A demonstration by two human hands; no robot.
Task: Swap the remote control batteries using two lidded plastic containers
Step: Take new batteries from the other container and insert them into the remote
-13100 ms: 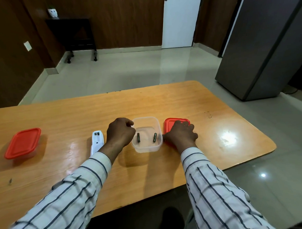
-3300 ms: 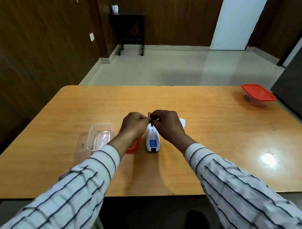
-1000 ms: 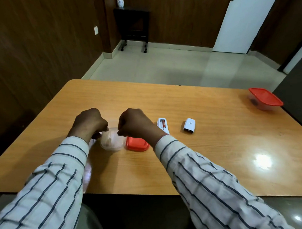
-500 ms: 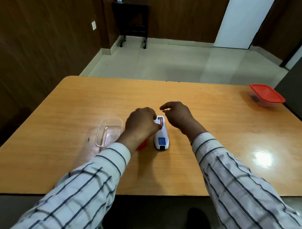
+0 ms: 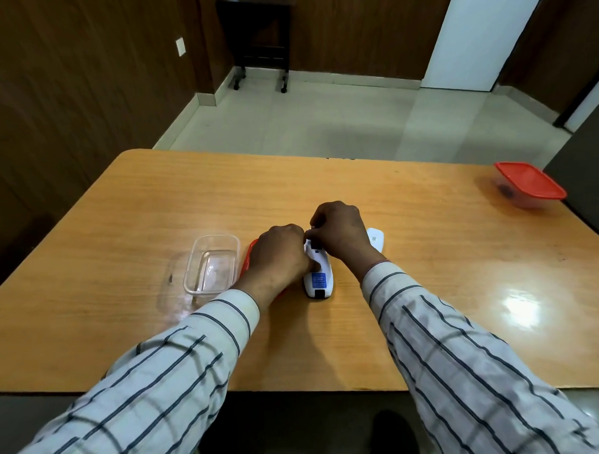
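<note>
White remote (image 5: 318, 275) (one), left hand (image 5: 281, 258) gripping; right hand (image 5: 339, 234) grip unclear; two containers.

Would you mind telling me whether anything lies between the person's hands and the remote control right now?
Nothing visible does: the left hand and right hand are both already on the white remote, at its far end.
</note>
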